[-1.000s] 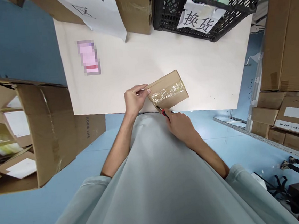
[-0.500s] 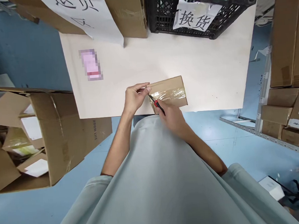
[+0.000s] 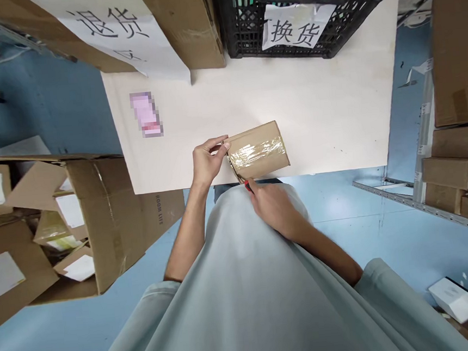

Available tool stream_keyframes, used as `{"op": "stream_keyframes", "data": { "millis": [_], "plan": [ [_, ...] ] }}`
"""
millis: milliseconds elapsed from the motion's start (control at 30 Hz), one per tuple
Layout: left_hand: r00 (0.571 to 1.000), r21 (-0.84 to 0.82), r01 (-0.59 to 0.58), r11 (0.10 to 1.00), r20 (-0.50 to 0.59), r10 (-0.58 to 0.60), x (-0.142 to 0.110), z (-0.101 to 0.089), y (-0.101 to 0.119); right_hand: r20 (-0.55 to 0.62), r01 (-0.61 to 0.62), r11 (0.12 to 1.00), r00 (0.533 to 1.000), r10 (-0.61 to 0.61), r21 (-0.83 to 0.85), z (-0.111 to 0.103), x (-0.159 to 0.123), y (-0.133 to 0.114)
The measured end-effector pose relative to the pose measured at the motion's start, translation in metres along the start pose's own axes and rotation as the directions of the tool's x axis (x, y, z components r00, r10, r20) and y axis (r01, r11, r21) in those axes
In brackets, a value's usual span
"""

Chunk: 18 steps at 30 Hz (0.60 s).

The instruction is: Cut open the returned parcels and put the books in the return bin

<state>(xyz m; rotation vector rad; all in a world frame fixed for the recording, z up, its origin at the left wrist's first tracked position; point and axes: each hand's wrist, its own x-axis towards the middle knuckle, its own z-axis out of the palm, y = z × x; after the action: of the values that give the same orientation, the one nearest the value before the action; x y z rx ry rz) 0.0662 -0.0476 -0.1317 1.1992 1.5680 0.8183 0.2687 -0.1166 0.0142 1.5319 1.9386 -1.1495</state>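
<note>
A small cardboard box (image 3: 258,165) with shiny clear tape across its top lies at the near edge of the white table (image 3: 327,112). My left hand (image 3: 207,161) pinches the box's upper left corner between thumb and fingers. Closed round a red and black utility knife (image 3: 247,185), my right hand (image 3: 272,202) is by the box's lower left corner, over the table's front edge. Most of the knife's handle is hidden in the fist. Its blade end lies against the left end of the box.
At the back stand a black plastic crate (image 3: 241,30) holding green boxes and a large carton (image 3: 187,15) with a paper sign. A pixelated pink item (image 3: 147,115) lies on the table's left. An open carton (image 3: 111,224) of parcels stands left; stacked boxes (image 3: 449,173) fill the right.
My right hand has drawn the knife toward me along the box's left end, from the upper corner to the lower one. The box has tilted, showing more of its taped face.
</note>
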Motion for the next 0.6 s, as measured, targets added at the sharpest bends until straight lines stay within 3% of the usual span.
{"op": "stream_keyframes", "data": {
  "millis": [100, 167, 233, 333, 433, 600],
  "plan": [
    [0.996, 0.110, -0.085, 0.990, -0.018, 0.088, -0.006, 0.001, 0.018, -0.152, -0.067, 0.993, 0.985, 0.081, 0.098, -0.007, -0.017, 0.026],
    [0.973, 0.244, -0.216, 0.946, -0.023, 0.228, -0.013, 0.013, 0.035, -0.277, -0.149, 0.971, 0.941, 0.197, 0.186, -0.009, -0.023, 0.047],
    [0.934, 0.329, -0.357, 0.874, 0.099, 0.344, -0.019, 0.034, 0.051, -0.378, -0.194, 0.944, 0.880, 0.288, 0.269, -0.009, -0.026, 0.066],
    [0.853, 0.325, -0.503, 0.801, 0.334, 0.400, -0.023, 0.070, 0.060, -0.463, -0.186, 0.928, 0.824, 0.327, 0.323, -0.009, -0.024, 0.086],
    [0.838, 0.320, -0.520, 0.792, 0.371, 0.401, -0.022, 0.093, 0.051, -0.483, -0.151, 0.938, 0.825, 0.293, 0.312, -0.008, -0.019, 0.092],
    [0.840, 0.303, -0.518, 0.800, 0.357, 0.409, -0.020, 0.096, 0.036, -0.463, -0.153, 0.957, 0.849, 0.256, 0.247, -0.009, -0.004, 0.084]
  ]
}}
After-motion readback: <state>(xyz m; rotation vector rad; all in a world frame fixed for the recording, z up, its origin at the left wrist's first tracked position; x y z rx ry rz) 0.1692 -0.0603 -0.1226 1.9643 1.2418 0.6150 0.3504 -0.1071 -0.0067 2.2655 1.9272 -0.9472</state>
